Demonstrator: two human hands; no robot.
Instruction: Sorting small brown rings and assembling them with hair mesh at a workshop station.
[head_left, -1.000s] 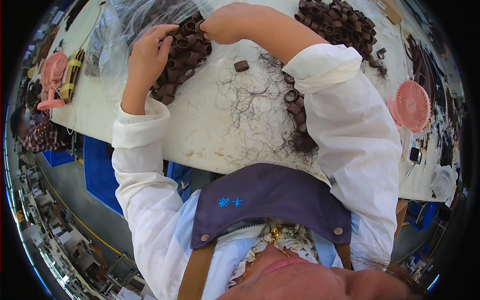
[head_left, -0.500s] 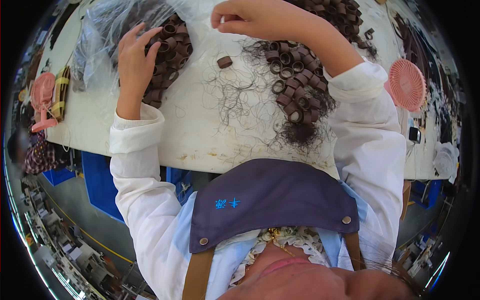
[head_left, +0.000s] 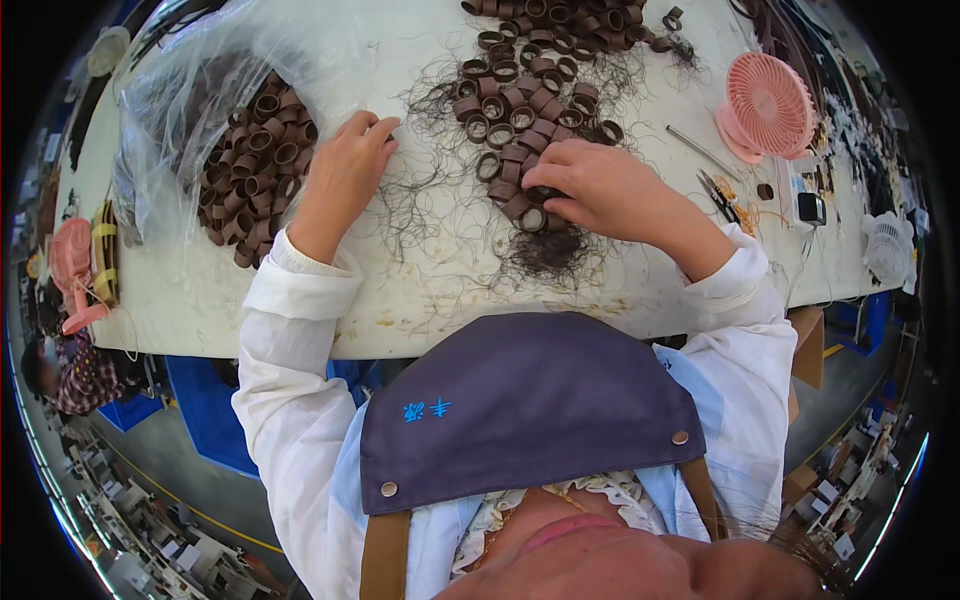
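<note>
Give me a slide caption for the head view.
Right hand at a cluster of brown rings beside tangled dark threads; left hand near a clear plastic bag.

The rings (head_left: 541, 98) I sort through are matt and smooth-walled; whether leather or plastic, I can't tell by eye. To my left, the bag (head_left: 165, 150) is thin clear plastic, crinkled and glossy. My table (head_left: 420, 270) has a smooth, pale top with a dull sheen, scuffed and stained along its near edge. The strands (head_left: 548, 253) on it look fine and wiry. The pink fan (head_left: 768, 105) is smooth moulded plastic, and the rod (head_left: 700, 150) is shiny metal. My apron (head_left: 530, 410) is matt, tightly woven cloth with polished metal snaps (head_left: 680, 438); my sleeves (head_left: 300, 290) are soft, creased cloth.
</note>
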